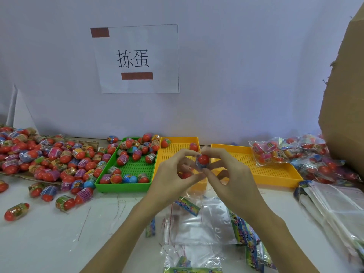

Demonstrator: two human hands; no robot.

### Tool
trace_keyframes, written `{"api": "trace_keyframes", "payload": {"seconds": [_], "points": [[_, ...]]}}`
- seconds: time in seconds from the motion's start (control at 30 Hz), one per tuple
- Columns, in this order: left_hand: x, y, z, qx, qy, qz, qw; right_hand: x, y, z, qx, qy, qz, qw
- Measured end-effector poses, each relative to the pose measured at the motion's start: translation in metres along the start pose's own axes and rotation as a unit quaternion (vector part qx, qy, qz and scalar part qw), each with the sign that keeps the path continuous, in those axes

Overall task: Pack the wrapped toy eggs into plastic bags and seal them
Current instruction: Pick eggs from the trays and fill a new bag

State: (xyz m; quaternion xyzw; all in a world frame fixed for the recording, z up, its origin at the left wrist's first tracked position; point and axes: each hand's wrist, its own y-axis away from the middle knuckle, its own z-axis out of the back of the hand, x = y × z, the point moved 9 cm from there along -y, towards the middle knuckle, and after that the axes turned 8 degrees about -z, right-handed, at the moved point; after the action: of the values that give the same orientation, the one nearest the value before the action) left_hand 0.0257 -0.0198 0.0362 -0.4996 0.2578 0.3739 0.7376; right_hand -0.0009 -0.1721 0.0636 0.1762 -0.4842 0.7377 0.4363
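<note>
Above the middle of the white table (49, 233), both hands meet over the first yellow tray (177, 148): the left hand (173, 178) and the right hand (232, 178) together pinch one wrapped toy egg (202, 160) between curled fingertips, its red end facing the camera; a second red egg (186, 175) shows just under the left hand's fingers, though whether that hand holds it cannot be told. Three trays stand side by side along the wall: one green tray (136, 168) carrying roughly two dozen eggs, mostly red with two or three blue ones, and two yellow ones, the nearer holding two loose eggs at its far edge, the second yellow tray (275, 172) bearing one filled bag of eggs (267, 152) on its far corner. To the left, a loose heap of wrapped eggs (45, 156), too many to count, spreads across the table. Right of the trays lies a pile of filled bags (323, 162) beside a brown cardboard box (346, 95). Empty plastic bags (204, 223) with colourful printed header strips lie below the hands, their print too small to read, and a stack of more bags (334, 205) sits at the right. One paper sign (137, 58) on the wall reads "拣蛋", with two red-brown bars covering other parts.
</note>
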Motion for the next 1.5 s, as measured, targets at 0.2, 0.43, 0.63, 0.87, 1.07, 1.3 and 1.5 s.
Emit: {"api": "trace_keyframes", "payload": {"seconds": [0.2, 0.43, 0.63, 0.87, 1.07, 1.3, 1.5], "points": [[0.0, 0.001, 0.0, -0.006, 0.007, -0.003, 1.0, 0.005, 0.003, -0.004, -0.007, 0.044, 0.005, 0.999], [-0.002, 0.001, -0.002, -0.012, 0.016, -0.013, 1.0, 0.013, 0.006, 0.001, -0.07, 0.168, 0.023, 0.983], [-0.001, 0.001, -0.003, -0.018, 0.015, -0.008, 1.0, 0.002, 0.005, -0.011, -0.03, 0.186, -0.007, 0.982], [0.006, -0.001, 0.011, -0.061, -0.001, 0.019, 0.998, 0.003, 0.006, -0.001, -0.092, 0.09, 0.0, 0.992], [0.033, 0.002, 0.069, -0.217, -0.003, 0.094, 0.972, -0.018, 0.003, -0.026, -0.024, 0.069, -0.05, 0.996], [0.06, 0.008, 0.076, -0.234, 0.113, 0.182, 0.948, -0.04, -0.001, -0.091, 0.15, 0.287, -0.044, 0.945], [0.055, 0.005, 0.064, -0.19, 0.14, 0.175, 0.956, -0.037, -0.003, -0.077, 0.082, 0.253, -0.032, 0.964]]}}
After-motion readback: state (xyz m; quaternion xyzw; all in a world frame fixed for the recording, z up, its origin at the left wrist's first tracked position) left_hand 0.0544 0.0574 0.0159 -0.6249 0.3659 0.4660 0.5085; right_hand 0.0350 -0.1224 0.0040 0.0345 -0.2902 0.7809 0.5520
